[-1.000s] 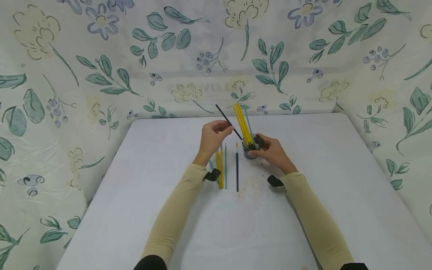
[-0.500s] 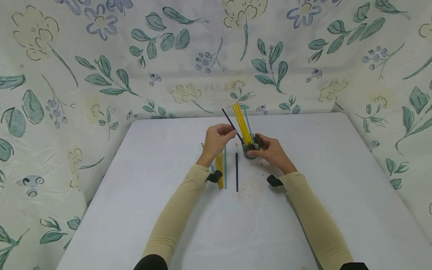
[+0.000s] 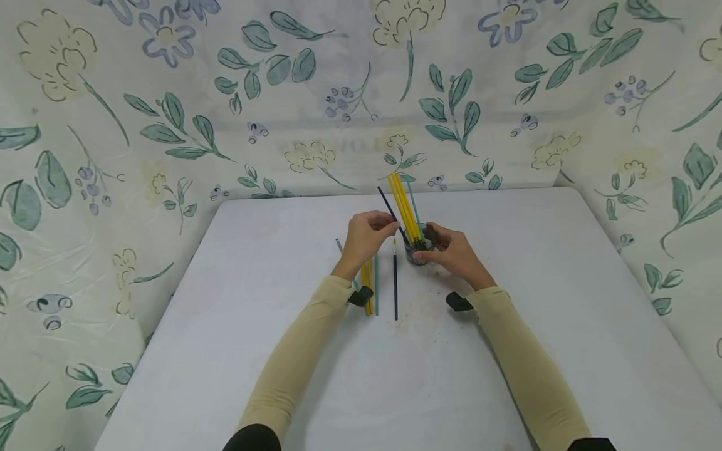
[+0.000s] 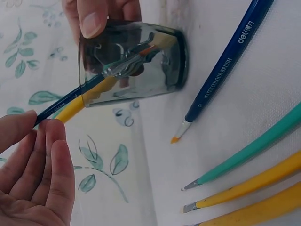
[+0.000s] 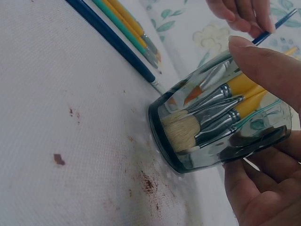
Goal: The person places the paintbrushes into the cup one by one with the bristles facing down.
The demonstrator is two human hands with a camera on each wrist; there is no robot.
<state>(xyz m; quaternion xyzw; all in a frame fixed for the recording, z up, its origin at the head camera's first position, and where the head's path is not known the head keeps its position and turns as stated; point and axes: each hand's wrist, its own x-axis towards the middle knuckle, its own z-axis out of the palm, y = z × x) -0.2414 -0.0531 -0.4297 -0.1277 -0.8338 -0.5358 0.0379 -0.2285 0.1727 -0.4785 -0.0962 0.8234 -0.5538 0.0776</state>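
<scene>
Between thumb and fingers, my left hand [image 3: 366, 238] pinches a dark blue paintbrush [image 4: 63, 103]. The brush leans into a dark-tinted glass [image 4: 141, 70], its bristle end down inside it. My right hand [image 3: 455, 254] grips the glass around its side, near the rim. Several yellow paintbrushes [image 3: 403, 203] and a thin teal one [image 3: 415, 203] stand in the glass, handles up; their pale bristles [image 5: 182, 134] show through the wall near the bottom in the right wrist view.
Left of the glass, another dark blue paintbrush [image 3: 396, 288] lies on the white tabletop [image 3: 429, 388]. Alongside lie a teal paintbrush [image 4: 249, 150] and yellow paintbrushes [image 4: 254, 179], partly behind my left wrist in the head view. Reddish-brown specks [image 5: 148, 183] dot the surface near the glass.
My left hand has moved right and slightly down, and the dark blue paintbrush has gone lower into the glass. The right hand and the glass have stayed in place.
</scene>
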